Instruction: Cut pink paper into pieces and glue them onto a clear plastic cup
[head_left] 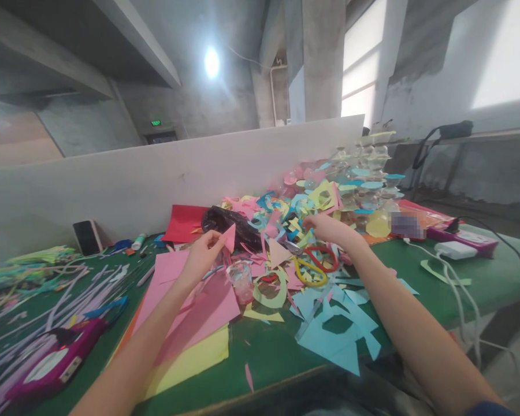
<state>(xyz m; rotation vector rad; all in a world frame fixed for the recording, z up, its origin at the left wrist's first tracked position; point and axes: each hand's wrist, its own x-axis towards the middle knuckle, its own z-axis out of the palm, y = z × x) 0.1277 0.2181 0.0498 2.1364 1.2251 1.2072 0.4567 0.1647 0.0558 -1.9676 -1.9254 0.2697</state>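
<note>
My left hand (203, 254) is closed, pinching a small pink paper triangle (230, 237) above a large pink sheet (190, 300) on the green table (277, 352). My right hand (327, 226) reaches forward into a heap of coloured paper scraps (294, 208), fingers curled on the heap; what they hold is hidden. Just below that hand lie scissors with red and yellow handles (314, 266). A small clear plastic cup (241, 280) stands between my arms. Blue paper offcuts (333, 323) lie by my right forearm.
A white board wall (156, 173) runs along the table's back. A black bag (231, 222), red sheet (184, 222), phone (86, 237), stacked clear cups with paper lids (366, 185), white charger and cables (455, 249), paper strips (56, 289) and a magenta device (56, 361) at left.
</note>
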